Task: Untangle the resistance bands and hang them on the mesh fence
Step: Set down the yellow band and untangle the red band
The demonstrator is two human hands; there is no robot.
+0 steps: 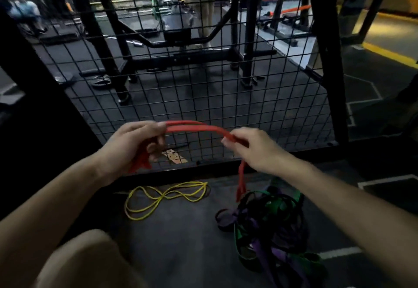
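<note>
A red resistance band (194, 127) stretches between my two hands in front of the black mesh fence (203, 88). My left hand (133, 145) grips one end, with red band bunched under the palm. My right hand (251, 147) pinches the other part, and a red length hangs from it down to the floor. On the dark floor lies a thin yellow band (158, 197) in loose loops. To its right sits a tangled heap of green, purple and black bands (271, 224).
Behind the fence stand a black rack frame (192, 57) and a person's legs (203, 5). A thick black post (325, 50) rises at the fence's right end. My knee (90, 260) shows at the bottom left. A yellow floor line (389, 54) runs far right.
</note>
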